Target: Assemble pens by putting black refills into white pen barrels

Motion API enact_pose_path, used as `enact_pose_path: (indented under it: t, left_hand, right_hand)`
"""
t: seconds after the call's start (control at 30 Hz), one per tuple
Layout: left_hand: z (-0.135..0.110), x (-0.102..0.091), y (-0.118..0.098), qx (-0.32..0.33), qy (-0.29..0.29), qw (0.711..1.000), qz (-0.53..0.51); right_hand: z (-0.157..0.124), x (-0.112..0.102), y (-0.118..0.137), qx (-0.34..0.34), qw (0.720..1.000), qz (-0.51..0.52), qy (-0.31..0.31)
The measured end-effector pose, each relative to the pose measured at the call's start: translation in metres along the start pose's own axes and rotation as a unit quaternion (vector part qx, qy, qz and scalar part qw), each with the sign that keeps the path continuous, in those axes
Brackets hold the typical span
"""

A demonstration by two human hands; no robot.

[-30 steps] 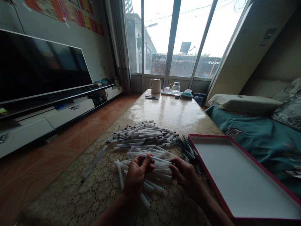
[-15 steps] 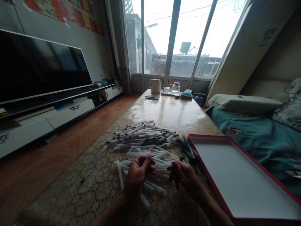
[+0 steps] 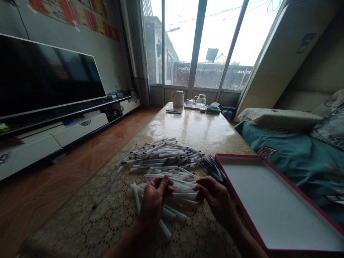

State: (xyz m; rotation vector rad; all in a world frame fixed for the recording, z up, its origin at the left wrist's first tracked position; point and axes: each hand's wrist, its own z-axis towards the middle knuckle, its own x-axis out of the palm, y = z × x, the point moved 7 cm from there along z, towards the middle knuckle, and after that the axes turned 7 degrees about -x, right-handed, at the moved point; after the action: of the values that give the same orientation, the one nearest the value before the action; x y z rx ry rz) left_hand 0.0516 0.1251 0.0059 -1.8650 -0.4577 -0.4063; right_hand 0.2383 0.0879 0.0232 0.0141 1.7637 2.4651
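Note:
My left hand [image 3: 157, 193] is closed around a translucent white pen barrel [image 3: 182, 182], thumb on top, above the pile. At the barrel's right end, my right hand [image 3: 213, 195] has thumb and index finger bent about the tip; whether a small part sits between them is hidden. Beneath both hands lie loose empty pen barrels [image 3: 174, 215], pointing different ways. Just beyond is a heap of white pens with dark tips [image 3: 161, 152]. Thin dark refills [image 3: 211, 166] are bunched right of the heap, near my right hand.
A shallow white box with a pink rim [image 3: 260, 157] lies to the right. One pen [image 3: 107, 188] lies apart on the left of the patterned table [image 3: 75, 222]. A beige jug [image 3: 177, 98] and a glass pot [image 3: 200, 100] stand at the far end.
My right hand has shifted slightly, its fingers now less curled and raised a little at the barrel's end. My left hand has moved slightly left, still gripping the barrel.

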Motion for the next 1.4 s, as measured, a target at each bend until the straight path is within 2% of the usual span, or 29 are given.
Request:
enact_pose_path:
  t: [0.1,0.27,0.4,0.53,0.63,0.7,0.8,0.9,1.0,1.1,1.2,1.33,1.4]
  left_hand:
    - [0.0,0.001,0.0,-0.003,0.005,1.0,0.0]
    - [0.001,0.001,-0.003,-0.001,0.005,1.0,-0.013]
    - [0.004,-0.017,-0.021,0.037,-0.055,0.996,-0.065]
    - [0.006,-0.039,-0.042,0.091,-0.129,0.98,-0.125]
    - [0.004,-0.043,-0.048,0.103,-0.146,0.975,-0.131]
    - [0.004,-0.036,-0.045,0.086,-0.118,0.985,-0.092]
    - [0.005,-0.016,-0.034,0.049,-0.025,0.998,0.016]
    - [0.005,-0.001,-0.02,0.023,0.064,0.989,0.13]
    - [0.004,0.007,-0.007,-0.009,0.138,0.967,0.215]
    - [0.0,0.011,0.001,-0.025,0.181,0.943,0.28]
    - [0.0,0.008,-0.003,0.009,0.152,0.925,0.349]
    - [0.002,-0.002,-0.023,0.103,0.048,0.895,0.432]
    - [-0.002,-0.004,-0.033,0.138,0.016,0.875,0.463]
  right_hand:
    - [-0.001,0.002,0.0,-0.002,0.999,-0.022,0.023]
    - [-0.001,0.0,0.008,-0.045,0.987,-0.149,0.043]
    - [0.004,-0.011,0.018,-0.095,0.958,-0.269,0.035]
    - [0.008,-0.027,0.017,-0.106,0.934,-0.341,0.029]
    - [0.009,-0.045,0.01,-0.076,0.915,-0.395,-0.036]
    - [0.007,-0.06,0.006,-0.04,0.892,-0.438,-0.108]
    - [0.005,-0.072,0.004,0.007,0.856,-0.489,-0.171]
    - [0.005,-0.073,0.006,0.052,0.832,-0.526,-0.168]
    - [0.005,-0.071,0.009,0.087,0.811,-0.559,-0.148]
    - [0.004,-0.067,0.012,0.091,0.801,-0.577,-0.131]
    - [0.003,-0.064,0.01,0.089,0.797,-0.585,-0.119]
    - [0.004,-0.063,0.009,0.073,0.798,-0.586,-0.121]
    - [0.004,-0.063,0.009,0.064,0.799,-0.586,-0.121]
